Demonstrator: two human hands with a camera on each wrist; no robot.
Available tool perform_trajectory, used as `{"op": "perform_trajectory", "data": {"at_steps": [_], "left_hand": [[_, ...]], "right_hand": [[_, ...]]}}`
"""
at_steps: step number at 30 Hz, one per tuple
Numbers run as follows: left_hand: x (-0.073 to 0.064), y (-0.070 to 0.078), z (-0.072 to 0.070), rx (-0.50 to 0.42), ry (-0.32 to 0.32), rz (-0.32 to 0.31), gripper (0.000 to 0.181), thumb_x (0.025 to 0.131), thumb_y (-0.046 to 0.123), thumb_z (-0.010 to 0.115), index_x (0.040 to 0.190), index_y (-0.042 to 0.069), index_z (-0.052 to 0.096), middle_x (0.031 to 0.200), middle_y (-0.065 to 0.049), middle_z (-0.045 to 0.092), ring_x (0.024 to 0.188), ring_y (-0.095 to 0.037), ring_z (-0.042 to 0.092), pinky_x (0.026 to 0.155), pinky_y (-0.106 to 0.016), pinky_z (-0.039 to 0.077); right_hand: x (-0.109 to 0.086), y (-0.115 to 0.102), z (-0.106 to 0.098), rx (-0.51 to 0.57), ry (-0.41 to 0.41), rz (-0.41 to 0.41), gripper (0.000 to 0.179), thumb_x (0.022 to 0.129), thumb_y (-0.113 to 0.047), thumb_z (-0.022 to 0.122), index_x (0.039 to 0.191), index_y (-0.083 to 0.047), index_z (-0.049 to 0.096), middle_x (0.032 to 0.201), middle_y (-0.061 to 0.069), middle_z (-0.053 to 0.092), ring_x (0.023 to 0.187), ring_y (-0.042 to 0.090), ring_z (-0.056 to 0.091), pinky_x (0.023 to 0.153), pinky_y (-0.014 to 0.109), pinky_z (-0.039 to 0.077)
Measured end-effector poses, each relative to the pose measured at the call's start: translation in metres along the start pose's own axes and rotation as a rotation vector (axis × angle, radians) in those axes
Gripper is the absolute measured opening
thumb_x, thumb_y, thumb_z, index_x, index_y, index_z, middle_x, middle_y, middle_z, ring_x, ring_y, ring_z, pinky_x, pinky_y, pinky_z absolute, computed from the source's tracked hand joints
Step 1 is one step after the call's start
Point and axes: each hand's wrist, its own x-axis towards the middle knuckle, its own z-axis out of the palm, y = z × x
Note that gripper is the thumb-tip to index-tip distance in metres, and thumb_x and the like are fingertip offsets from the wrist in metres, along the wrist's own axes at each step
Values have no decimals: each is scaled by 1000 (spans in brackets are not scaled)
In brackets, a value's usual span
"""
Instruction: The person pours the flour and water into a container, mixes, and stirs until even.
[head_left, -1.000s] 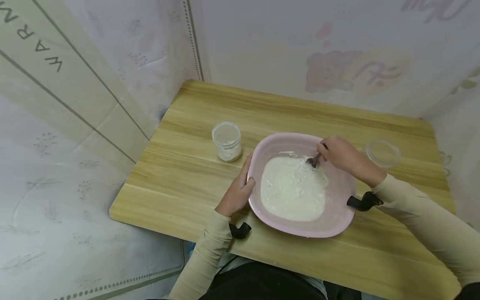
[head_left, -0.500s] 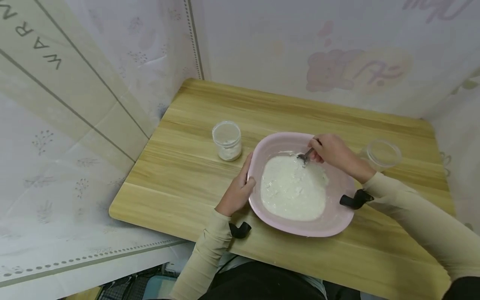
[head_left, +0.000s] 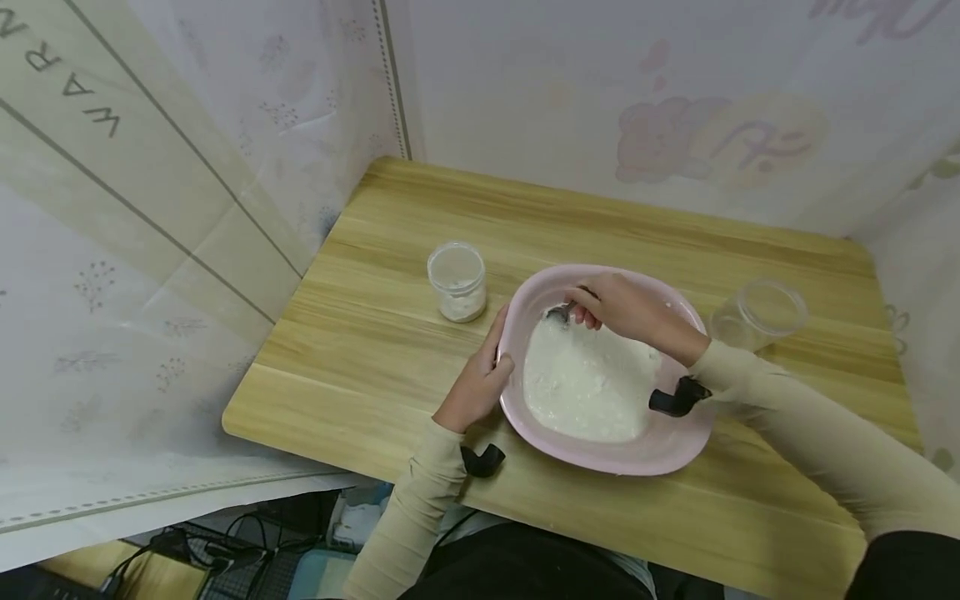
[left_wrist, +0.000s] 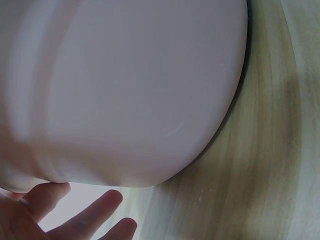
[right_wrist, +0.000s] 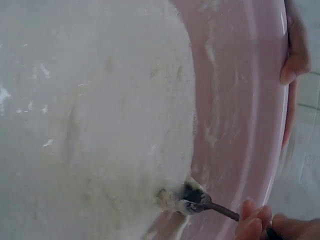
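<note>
A pink plastic basin (head_left: 667,454) stands on the wooden table, holding a wet, lumpy white mixture (head_left: 585,387). My left hand (head_left: 478,379) grips the basin's left rim, thumb on the edge; the left wrist view shows fingers (left_wrist: 80,222) below the rim against the outer wall. My right hand (head_left: 626,310) pinches the handle of a metal spoon (head_left: 560,313) near the basin's far left side. In the right wrist view the spoon's head (right_wrist: 194,200) sits at the edge of the mixture, smeared with white and partly hidden by it.
A clear jar (head_left: 459,283) with white contents stands left of the basin. Behind the right forearm is a clear plastic container (head_left: 757,317). Printed curtains (head_left: 525,92) hang round the wooden table (head_left: 360,333). Cables (head_left: 217,546) lie below at the lower left.
My right hand has moved left with the spoon, from the basin's far right side towards its far left. The left hand keeps its grip. More of the clear container on the right shows.
</note>
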Motion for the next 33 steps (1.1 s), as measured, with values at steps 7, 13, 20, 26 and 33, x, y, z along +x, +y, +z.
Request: {"op": "perform_trajectory", "data": {"at_steps": [7, 13, 20, 26, 33], "left_hand": [[2, 0, 1, 32, 0, -14, 76, 101, 20, 39, 166, 46, 8, 174, 4, 21, 136, -30, 53, 107, -51, 52], [1, -1, 1, 9, 2, -15, 76, 101, 19, 39, 165, 49, 9, 174, 6, 21, 131, -31, 58, 102, -49, 55], [3, -4, 1, 13, -4, -2, 75, 102, 18, 38, 163, 52, 10, 173, 12, 21, 137, -27, 53, 108, -50, 50], [3, -4, 3, 5, -9, -5, 74, 103, 19, 38, 163, 53, 9, 173, 13, 21, 134, -29, 56, 102, -51, 55], [2, -3, 2, -2, 0, -6, 75, 103, 19, 38, 164, 51, 9, 173, 11, 21, 131, -30, 58, 101, -50, 56]], "right_hand": [[-3, -1, 4, -176, -37, -171, 26, 110, -18, 52, 104, -8, 75, 68, 4, 65, 56, 12, 52, 64, 29, 49], [-12, 11, -14, -445, -56, -199, 24, 108, -15, 53, 105, -6, 75, 76, 2, 68, 64, 12, 50, 76, 36, 47], [-28, 23, -35, -290, -77, 94, 37, 111, -19, 48, 86, -8, 72, 67, 7, 67, 53, 15, 43, 63, 34, 42], [-45, 28, -54, -221, -144, 232, 38, 110, -14, 44, 94, 2, 76, 62, 13, 66, 49, 13, 38, 55, 32, 38], [-49, 30, -54, -164, -120, 286, 42, 110, -15, 42, 96, 3, 77, 64, 9, 68, 51, 17, 50, 56, 34, 44]]}}
